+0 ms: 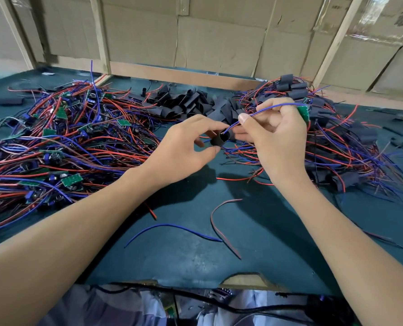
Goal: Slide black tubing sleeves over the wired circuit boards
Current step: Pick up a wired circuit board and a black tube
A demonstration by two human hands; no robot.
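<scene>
Above the loose blue wire [172,228] lying nearest on the desk [278,250], the left hand [186,147] is pinching a black sleeve [219,139] open-mouthed while the right hand [275,135] is gripping the circuit board [303,112] and feeding its blue lead [261,112] into the mouth, so threading looks under way and the next move probably calls for drawing the sleeve along the lead onto the board.

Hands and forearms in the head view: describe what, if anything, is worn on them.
Both the left hand and the right hand are bare: no gloves, rings, watch or wrist strap visible. Both forearms are uncovered all the way to the frame edge, with no sleeve showing.
</scene>
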